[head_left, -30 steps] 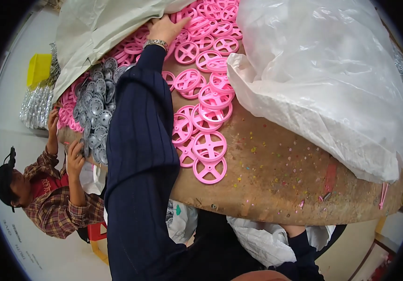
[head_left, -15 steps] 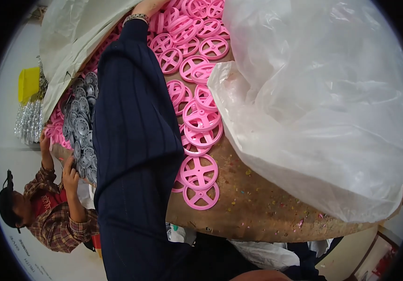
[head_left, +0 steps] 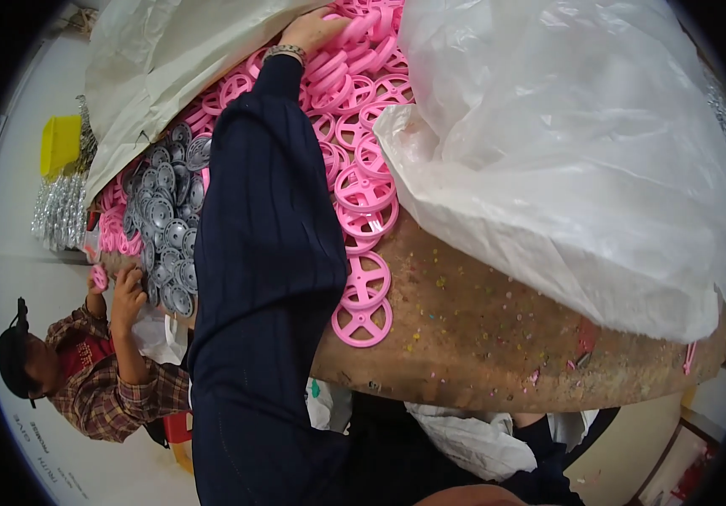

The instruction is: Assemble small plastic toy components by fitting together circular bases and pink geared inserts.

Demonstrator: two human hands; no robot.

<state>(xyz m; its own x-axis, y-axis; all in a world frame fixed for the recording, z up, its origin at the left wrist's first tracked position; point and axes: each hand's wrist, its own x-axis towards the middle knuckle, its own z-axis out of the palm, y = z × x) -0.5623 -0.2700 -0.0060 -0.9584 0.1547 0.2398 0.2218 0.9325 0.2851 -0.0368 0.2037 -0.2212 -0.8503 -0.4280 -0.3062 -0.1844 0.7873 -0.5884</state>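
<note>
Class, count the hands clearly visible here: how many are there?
3: the wearer's left hand among pink wheels; a co-worker's two hands at the left, one holding a pink piece. The right hand is mostly hidden below the table.

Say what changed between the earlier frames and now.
The left hand, which had reached past the top edge, has drawn back toward the person, bunching pink four-spoke wheels nearer. A co-worker's hand now holds a pink wheel. As at first, the right hand is low by the table; grey wheels lie heaped.
</note>
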